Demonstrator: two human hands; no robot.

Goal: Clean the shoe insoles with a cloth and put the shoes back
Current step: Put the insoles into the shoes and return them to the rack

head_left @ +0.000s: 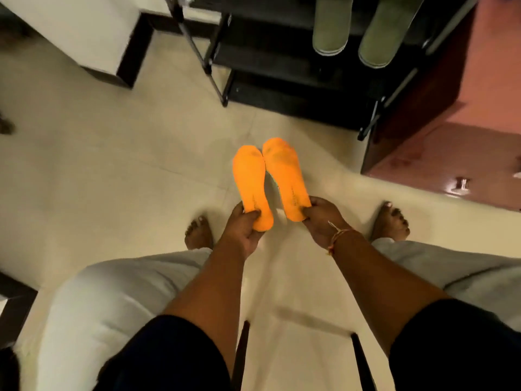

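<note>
Left hand [242, 230] pinched the left insole [251, 179] by its heel and right hand [321, 221] the right insole [284, 173], toes touching, in front of the shoe rack [282, 91]; wiping well probably meant laying one down, freeing a hand for a cloth, none in view.

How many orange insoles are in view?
2. The left insole is held by its heel in the left hand, the right insole in the right hand, toe ends close together. Others could be hidden inside the shoes on the rack.
</note>
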